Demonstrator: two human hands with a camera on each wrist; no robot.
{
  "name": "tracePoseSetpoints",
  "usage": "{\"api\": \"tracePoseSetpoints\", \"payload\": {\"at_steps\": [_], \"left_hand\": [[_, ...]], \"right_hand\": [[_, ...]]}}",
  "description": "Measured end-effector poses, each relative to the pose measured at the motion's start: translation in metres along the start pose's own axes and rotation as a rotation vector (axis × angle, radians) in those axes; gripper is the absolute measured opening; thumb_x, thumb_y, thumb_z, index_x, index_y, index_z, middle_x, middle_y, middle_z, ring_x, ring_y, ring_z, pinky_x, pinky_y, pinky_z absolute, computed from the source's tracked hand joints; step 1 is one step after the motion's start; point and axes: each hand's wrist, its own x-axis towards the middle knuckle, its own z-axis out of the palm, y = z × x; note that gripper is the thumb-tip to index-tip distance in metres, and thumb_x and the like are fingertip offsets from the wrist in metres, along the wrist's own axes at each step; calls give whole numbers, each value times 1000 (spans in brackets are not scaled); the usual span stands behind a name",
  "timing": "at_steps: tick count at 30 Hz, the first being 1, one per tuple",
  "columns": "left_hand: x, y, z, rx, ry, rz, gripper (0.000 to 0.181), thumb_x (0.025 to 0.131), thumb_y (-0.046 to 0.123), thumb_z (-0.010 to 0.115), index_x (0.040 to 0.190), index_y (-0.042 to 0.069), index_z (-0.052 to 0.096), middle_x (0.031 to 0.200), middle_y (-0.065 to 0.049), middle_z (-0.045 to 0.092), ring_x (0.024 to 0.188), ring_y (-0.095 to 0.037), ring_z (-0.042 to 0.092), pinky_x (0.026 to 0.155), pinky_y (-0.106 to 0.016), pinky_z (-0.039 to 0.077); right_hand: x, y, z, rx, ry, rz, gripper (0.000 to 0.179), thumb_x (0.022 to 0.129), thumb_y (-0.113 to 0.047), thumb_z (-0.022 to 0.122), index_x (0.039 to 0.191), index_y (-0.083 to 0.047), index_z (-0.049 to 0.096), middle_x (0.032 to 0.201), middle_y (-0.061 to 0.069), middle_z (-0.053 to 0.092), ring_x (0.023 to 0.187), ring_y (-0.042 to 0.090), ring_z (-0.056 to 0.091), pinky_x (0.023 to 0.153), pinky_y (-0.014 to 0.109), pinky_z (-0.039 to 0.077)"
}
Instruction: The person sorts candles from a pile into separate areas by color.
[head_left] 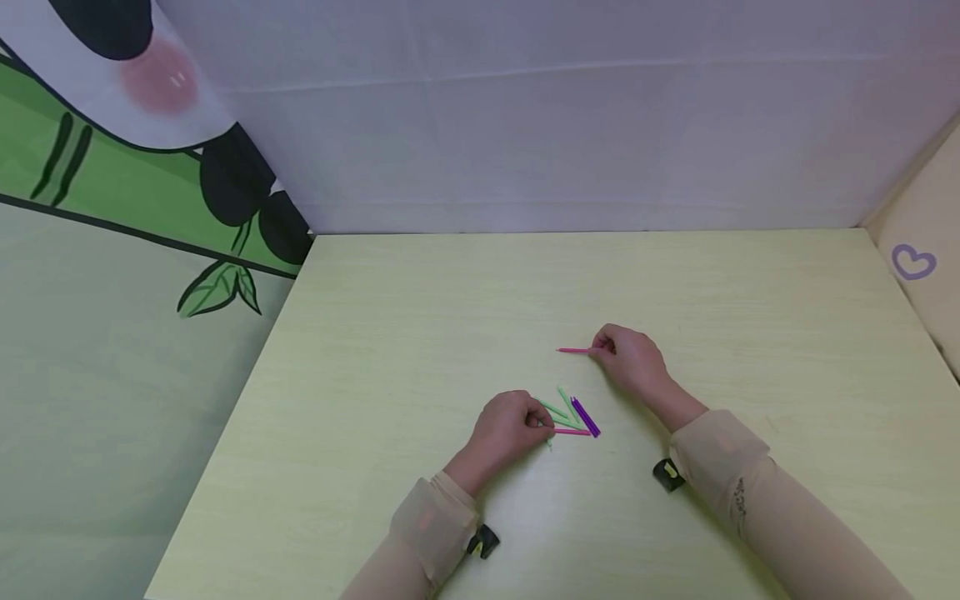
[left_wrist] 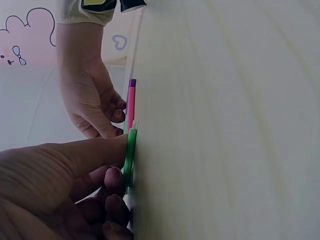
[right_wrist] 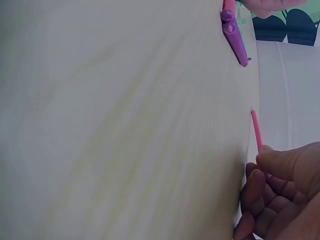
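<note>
On a pale table point(head_left: 337, 417), green sticks point(head_left: 568, 405), purple sticks point(head_left: 586, 417) and a pink stick point(head_left: 573, 432) are clustered at the left hand point(head_left: 512, 425), its fingers bent; whether any is gripped cannot be told. Farther back, a second pink stick point(head_left: 573, 350) is pinched by the right hand point(head_left: 630, 360).

Your two beige-sleeved forearms point(head_left: 806, 510) slant inward from the near side, wrists point(head_left: 678, 402) bare. Your bare right hand point(head_left: 630, 360) reaches farther right and farther off than your bare left hand point(head_left: 512, 423); both pinch with curled fingers point(right_wrist: 254, 187).
</note>
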Motion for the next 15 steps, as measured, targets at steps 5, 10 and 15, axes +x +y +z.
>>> {"api": "tracePoseSetpoints", "payload": {"at_steps": [5,10,15], "left_hand": [[0,1,-1,2,-1,5,7,82,17,78,75,18,76,62,10,52,65,-5,45,61,-22,38],[0,0,0,12,0,10,8,82,17,78,75,17,76,64,10,52,66,-5,45,61,-22,38],[1,-1,1,26,-2,10,8,83,18,78,75,17,76,65,9,52,66,-6,45,61,-22,38]], "right_hand": [[0,0,0,-14,4,-2,10,92,-14,68,93,-5,64,81,7,61,75,23,51,68,35,39],[1,1,2,-20,2,4,9,92,-14,68,92,-5,64,80,6,61,74,23,50,67,34,38],[1,1,3,-20,2,5,9,92,-13,68,92,-5,64,79,6,61,73,23,50,66,34,38]]}}
